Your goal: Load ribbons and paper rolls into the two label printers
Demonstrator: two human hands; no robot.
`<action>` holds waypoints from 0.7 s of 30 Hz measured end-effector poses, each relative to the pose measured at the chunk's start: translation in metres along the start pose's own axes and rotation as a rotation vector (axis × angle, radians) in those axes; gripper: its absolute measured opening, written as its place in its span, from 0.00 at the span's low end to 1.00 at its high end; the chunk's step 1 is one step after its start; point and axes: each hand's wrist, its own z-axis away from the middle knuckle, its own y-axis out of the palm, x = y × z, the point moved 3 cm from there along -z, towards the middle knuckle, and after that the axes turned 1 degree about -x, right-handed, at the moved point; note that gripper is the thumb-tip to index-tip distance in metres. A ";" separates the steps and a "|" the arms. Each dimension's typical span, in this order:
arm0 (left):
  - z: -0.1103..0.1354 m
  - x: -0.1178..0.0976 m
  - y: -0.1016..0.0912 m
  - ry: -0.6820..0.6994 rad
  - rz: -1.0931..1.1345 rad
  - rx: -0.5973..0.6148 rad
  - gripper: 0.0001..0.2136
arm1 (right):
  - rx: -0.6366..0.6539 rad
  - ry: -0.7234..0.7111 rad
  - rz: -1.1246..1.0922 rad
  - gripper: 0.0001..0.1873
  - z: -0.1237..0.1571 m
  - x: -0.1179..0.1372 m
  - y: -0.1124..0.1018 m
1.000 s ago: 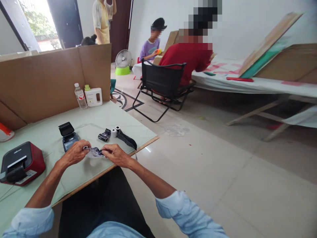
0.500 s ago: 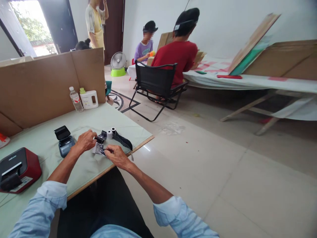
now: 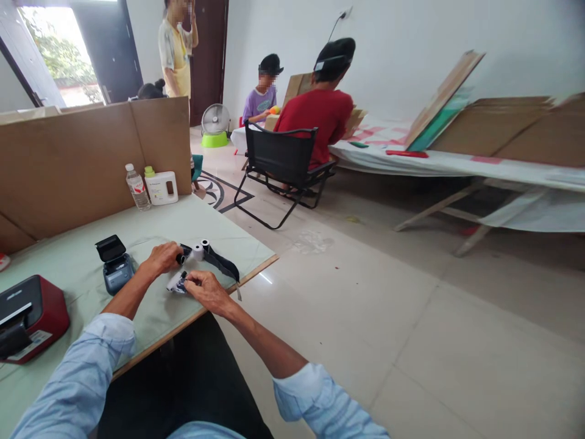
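My left hand (image 3: 163, 258) rests on the pale green table (image 3: 68, 262), fingers curled around a small dark roll (image 3: 183, 254). My right hand (image 3: 204, 291) is closed, pinching a small piece of clear wrapper with dark print (image 3: 176, 283) against the table. Just beyond lie two small white paper rolls (image 3: 199, 250) and a black strap-like strip (image 3: 222, 264). A small blue-grey printer with its black lid up (image 3: 112, 268) stands left of my left hand.
A red and black printer (image 3: 25, 317) sits at the table's left. A water bottle (image 3: 136, 188) and a white jug (image 3: 161, 186) stand by the cardboard screen (image 3: 82, 158). A person in red sits in a black folding chair (image 3: 281, 167) at a long white table (image 3: 457, 163). Other people and a fan (image 3: 216, 122) are further back.
The wrapper was held up between both hands; now my left hand has reached forward to the dark roll while my right presses the wrapper down. The view drifted left.
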 end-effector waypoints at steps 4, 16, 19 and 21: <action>0.024 0.032 -0.021 -0.014 0.228 -0.212 0.15 | 0.021 0.088 -0.176 0.07 -0.025 0.008 0.013; 0.107 0.071 -0.036 0.001 1.220 -0.376 0.25 | -0.077 0.266 -0.164 0.12 -0.051 -0.002 0.017; 0.116 0.069 -0.028 0.017 1.326 -0.355 0.27 | -0.138 0.147 0.003 0.11 -0.027 0.001 0.002; 0.121 0.064 -0.022 0.038 1.388 -0.343 0.27 | -0.126 -0.008 -0.002 0.14 -0.017 0.014 0.005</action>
